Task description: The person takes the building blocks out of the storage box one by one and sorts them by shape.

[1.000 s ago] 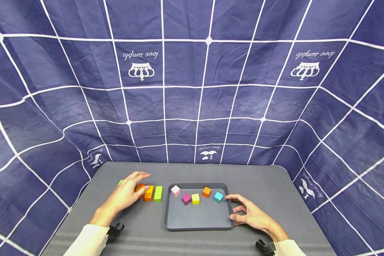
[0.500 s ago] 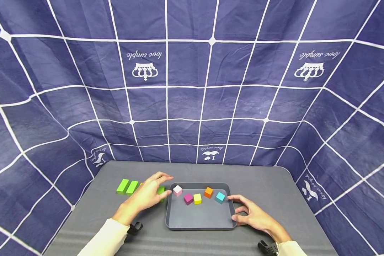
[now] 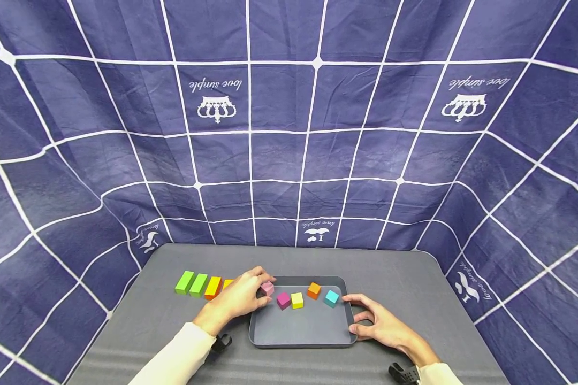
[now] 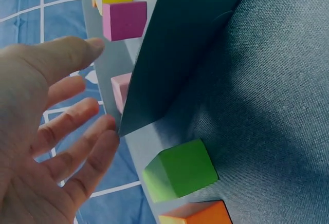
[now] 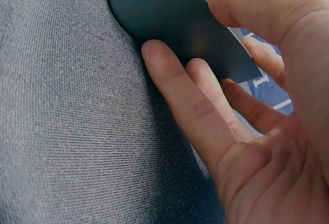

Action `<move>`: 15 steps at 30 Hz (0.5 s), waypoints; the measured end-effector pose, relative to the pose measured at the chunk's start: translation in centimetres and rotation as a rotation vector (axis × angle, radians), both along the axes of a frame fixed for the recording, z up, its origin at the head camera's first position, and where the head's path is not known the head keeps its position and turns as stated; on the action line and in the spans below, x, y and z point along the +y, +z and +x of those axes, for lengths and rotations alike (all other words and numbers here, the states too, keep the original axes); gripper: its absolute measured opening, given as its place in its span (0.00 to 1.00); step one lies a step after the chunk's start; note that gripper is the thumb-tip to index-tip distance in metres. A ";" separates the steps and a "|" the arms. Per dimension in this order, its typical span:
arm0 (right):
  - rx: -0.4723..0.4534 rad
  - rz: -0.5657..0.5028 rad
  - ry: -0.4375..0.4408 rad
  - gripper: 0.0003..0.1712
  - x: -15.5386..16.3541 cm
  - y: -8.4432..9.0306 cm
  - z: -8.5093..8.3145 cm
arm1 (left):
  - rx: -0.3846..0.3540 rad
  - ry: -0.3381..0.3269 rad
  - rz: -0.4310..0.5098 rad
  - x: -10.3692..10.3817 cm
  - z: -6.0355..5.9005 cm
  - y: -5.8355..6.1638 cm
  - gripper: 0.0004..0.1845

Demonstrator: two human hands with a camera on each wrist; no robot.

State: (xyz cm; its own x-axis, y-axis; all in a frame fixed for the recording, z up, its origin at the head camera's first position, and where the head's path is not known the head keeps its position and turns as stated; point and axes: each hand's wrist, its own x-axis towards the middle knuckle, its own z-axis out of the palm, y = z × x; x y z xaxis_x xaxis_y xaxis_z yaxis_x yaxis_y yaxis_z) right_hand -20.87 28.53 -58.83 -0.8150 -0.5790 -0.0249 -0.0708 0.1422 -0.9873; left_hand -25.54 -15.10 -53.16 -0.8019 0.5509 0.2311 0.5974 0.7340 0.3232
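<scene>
Pink cube (image 3: 267, 289) at left grip (image 3: 243, 298)

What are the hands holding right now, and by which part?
The right hand grips the grey tray by its right rim. The left hand reaches the pink cube, fingers open; no grip shows.

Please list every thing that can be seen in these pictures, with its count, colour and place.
tray: 1, dark grey, on the table, centre.
cubes in the tray: 5; pink cube, magenta cube, yellow cube, orange cube, cyan cube, along the far side.
green blocks: 2 in the head view, left end of the row left of the tray; a third shows by the tray in the left wrist view.
orange blocks: 2, in the same row, the second partly hidden.
table: 1, grey.
backdrop cloth: 1, navy with white grid.
left hand: fingers reaching to the pink cube.
right hand: holding the tray's right rim.
</scene>
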 end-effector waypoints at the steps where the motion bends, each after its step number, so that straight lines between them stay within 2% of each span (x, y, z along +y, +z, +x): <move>1: 0.000 -0.003 0.002 0.44 0.0 0.0 0.0 | -0.004 0.004 -0.008 0.1 0.0 -0.1 0.25; 8: -0.005 -0.001 0.004 0.45 0.0 0.0 0.0 | -0.027 0.012 -0.029 0.2 -0.4 -0.7 0.24; 15: -0.010 0.013 0.004 0.45 0.2 0.1 -0.2 | -0.045 -0.033 -0.012 0.5 -0.9 -1.0 0.19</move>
State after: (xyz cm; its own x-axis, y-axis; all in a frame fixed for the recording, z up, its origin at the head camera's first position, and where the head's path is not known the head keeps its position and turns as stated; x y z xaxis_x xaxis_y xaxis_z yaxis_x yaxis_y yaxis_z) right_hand -21.10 28.71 -58.78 -0.8125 -0.5815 -0.0407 -0.0617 0.1553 -0.9859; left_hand -26.40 -14.64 -54.18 -0.7925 0.5801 0.1881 0.6066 0.7178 0.3419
